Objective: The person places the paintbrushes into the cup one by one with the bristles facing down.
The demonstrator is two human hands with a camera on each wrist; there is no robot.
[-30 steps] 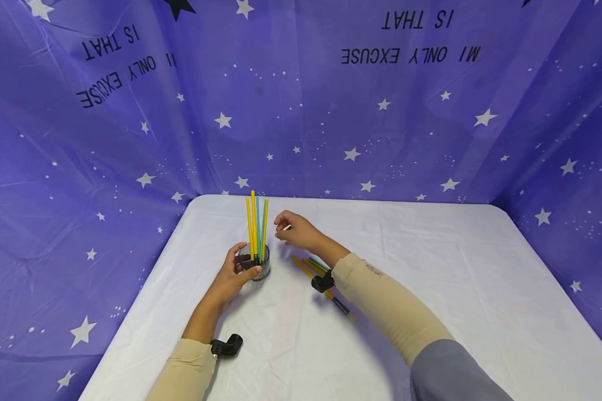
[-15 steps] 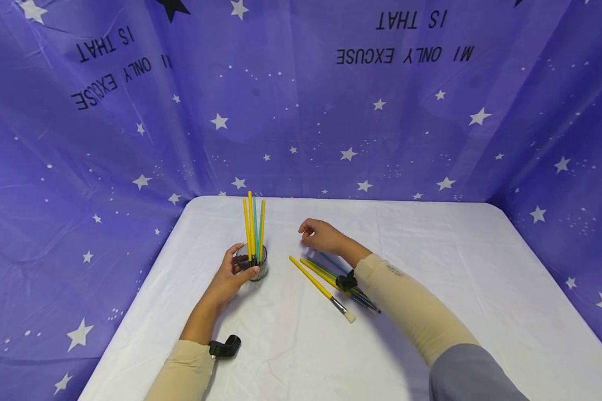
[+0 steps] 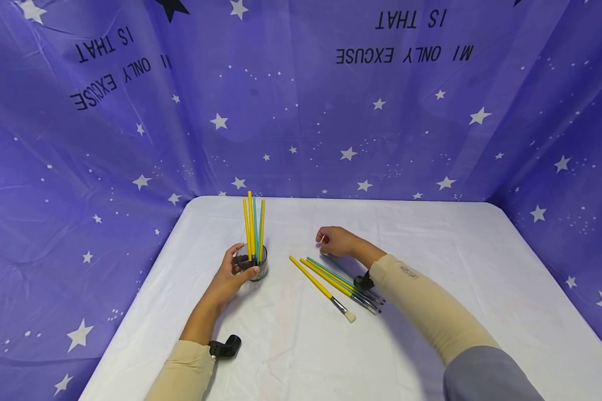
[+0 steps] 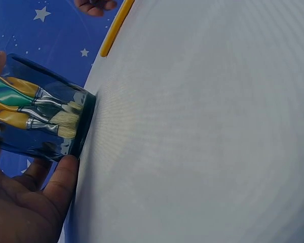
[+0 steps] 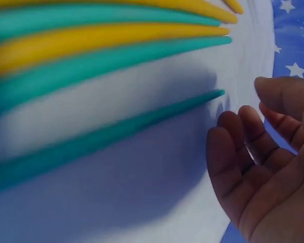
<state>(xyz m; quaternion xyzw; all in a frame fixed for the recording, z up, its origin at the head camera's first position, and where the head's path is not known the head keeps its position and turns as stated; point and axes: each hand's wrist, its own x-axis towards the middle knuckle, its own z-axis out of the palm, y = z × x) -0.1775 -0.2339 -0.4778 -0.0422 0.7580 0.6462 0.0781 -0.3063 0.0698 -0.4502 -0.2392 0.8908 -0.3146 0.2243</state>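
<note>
My left hand grips a clear glass on the left part of the table. Several yellow and green paintbrushes stand in it, bristles down, handles rising above the rim. My right hand hovers near the handle ends of the loose brushes, fingers loosely bent and holding nothing. In the right wrist view its fingertips are close to the thin end of a green paintbrush, apart from it. A yellow paintbrush with wide pale bristles lies a little apart, left of the other loose brushes.
Several yellow and green paintbrushes lie together on the white-covered table, partly under my right wrist. A purple curtain with stars stands behind the table and at both sides.
My right hand has moved away from the glass, rightward and a little nearer, to above the loose brushes, uncovering more of them. The left hand keeps its hold on the glass.
</note>
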